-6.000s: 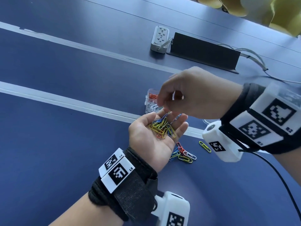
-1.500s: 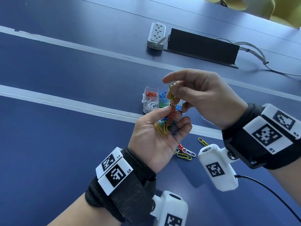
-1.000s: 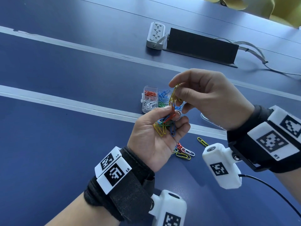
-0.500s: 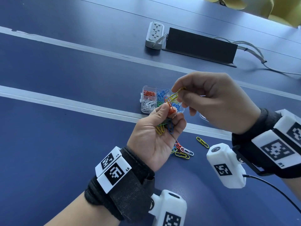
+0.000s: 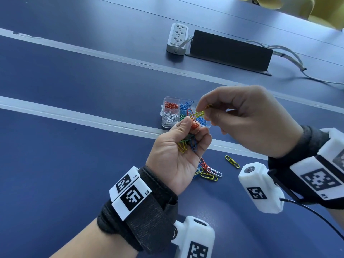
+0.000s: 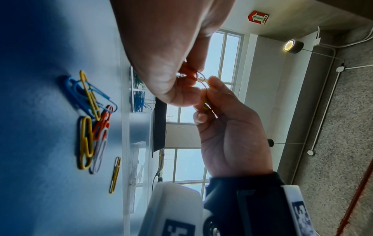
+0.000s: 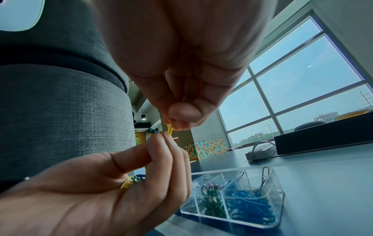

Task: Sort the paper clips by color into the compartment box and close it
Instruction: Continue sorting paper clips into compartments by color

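Observation:
My left hand (image 5: 178, 146) is palm up above the table, cupping several mixed paper clips (image 5: 187, 144) and pinching a red clip (image 5: 193, 121) between thumb and forefinger. My right hand (image 5: 247, 118) pinches a yellow clip (image 5: 200, 113) that is hooked into the red one. Just behind both hands the clear compartment box (image 5: 168, 125) sits open, holding red, white, blue and green clips in separate cells (image 7: 250, 206). Its lid is hidden behind my right hand. More loose clips (image 5: 208, 171) lie on the table under my left hand, also in the left wrist view (image 6: 90, 121).
One yellow clip (image 5: 232, 161) lies alone right of the loose pile. A white power strip (image 5: 177, 38) and a black box (image 5: 229, 51) with cables (image 5: 290, 58) stand at the far side. Pale strips (image 5: 74, 118) cross the blue table.
My right hand pulled the yellow clip up out of the handful, dragging a red clip with it. My left fingers curled and pinched that red clip; the yellow one now tilts sideways.

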`<state>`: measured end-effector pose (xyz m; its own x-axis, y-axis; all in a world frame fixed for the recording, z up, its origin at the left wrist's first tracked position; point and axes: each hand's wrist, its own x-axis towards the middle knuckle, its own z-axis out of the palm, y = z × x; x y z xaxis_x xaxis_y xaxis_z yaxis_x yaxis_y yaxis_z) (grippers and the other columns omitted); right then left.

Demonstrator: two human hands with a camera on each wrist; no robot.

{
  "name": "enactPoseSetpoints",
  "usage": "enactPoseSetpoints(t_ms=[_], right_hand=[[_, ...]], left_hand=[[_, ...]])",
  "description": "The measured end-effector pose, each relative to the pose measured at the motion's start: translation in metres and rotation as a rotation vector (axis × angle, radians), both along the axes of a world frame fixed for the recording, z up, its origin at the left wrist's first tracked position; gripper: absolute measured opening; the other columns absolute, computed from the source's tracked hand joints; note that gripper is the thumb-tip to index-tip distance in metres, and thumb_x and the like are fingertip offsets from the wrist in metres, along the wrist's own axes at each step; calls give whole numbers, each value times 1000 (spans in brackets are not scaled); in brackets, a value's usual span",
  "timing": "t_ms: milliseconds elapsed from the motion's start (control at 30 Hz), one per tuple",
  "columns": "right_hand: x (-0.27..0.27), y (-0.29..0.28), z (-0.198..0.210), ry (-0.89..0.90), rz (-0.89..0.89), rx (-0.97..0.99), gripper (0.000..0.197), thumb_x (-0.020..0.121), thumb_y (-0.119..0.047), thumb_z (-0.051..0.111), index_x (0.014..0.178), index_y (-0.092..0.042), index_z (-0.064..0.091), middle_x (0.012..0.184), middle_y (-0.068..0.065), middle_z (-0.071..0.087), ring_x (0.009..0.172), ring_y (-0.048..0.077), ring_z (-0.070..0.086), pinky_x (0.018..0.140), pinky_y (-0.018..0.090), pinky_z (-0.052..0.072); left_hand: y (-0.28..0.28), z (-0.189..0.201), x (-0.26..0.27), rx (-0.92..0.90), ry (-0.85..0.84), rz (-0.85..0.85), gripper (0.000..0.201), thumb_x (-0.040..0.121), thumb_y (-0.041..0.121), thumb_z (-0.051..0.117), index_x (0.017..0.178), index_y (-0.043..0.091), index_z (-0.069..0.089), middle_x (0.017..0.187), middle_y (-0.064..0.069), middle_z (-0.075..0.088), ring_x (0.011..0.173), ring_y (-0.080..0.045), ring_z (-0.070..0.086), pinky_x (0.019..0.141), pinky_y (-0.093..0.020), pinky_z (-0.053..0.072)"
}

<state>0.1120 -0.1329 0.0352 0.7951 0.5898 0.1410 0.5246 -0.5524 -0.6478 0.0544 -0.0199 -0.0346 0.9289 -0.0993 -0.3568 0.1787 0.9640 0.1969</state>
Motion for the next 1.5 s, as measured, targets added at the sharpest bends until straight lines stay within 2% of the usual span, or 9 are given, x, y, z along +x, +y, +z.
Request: enactPoseSetpoints(t_ms=[133,267,400,533,900,1000,1167,1300,1500], right_hand=[[-3,0,1,-32,33,-66,21,79,-5,56,84,-21,70,63,-7,60,52,0,52,52,7,38],[-2,0,-1,-20,7,-48,21,77,-12,54,84,-24,70,65,2,64,58,12,54,55,20,47],[-4,-1,-2,-50,20,-85,22,77,-10,54,83,-24,70,66,-3,65,60,10,55,56,12,42],[-6,0,-3,-97,16,-123,22,76,-11,54,82,-25,70,67,0,66,62,17,57,60,23,47],[4,1,-3,306,-60,-13,24,64,-17,49,75,-19,71,66,19,63,55,22,50,52,34,47],[1,0,-4,267,-69,-6,22,66,-16,49,72,-19,70,62,13,62,50,15,46,52,29,43],[-6,-2,-3,125,-83,50,21,71,-11,50,73,-21,68,64,19,61,51,28,45,50,31,41],[-5,-2,2,454,-126,256,24,83,8,48,72,-7,64,60,18,53,48,19,42,40,23,38],[3,-5,-6,1113,-303,533,29,83,-5,28,65,-14,48,58,4,50,45,12,42,35,14,30]], left_hand=[[1,0,0,10,46,2,25,91,13,50,69,3,55,61,-5,54,53,-15,60,58,-25,56],[1,1,-1,4,57,-10,26,91,13,50,67,3,56,62,-6,54,53,-16,60,59,-25,56],[1,1,-1,7,65,-18,25,92,12,48,69,4,55,63,-6,54,52,-16,60,60,-25,56],[1,-1,-2,31,66,-25,22,91,11,48,72,4,54,63,-6,53,51,-15,59,61,-26,55],[3,-1,-2,77,18,-84,14,88,10,50,77,5,57,69,-7,54,58,-17,56,63,-26,55],[1,-2,-1,100,34,-62,16,89,9,50,75,5,57,67,-8,54,55,-17,57,61,-25,55],[2,-3,0,89,59,-43,21,91,12,49,73,4,56,68,-7,54,54,-16,59,60,-24,56],[3,-2,-1,71,35,-71,18,89,13,49,74,6,55,69,-5,53,56,-16,58,62,-24,55],[2,0,-2,59,34,-74,20,89,12,50,71,6,57,69,-5,54,55,-15,57,60,-24,55]])
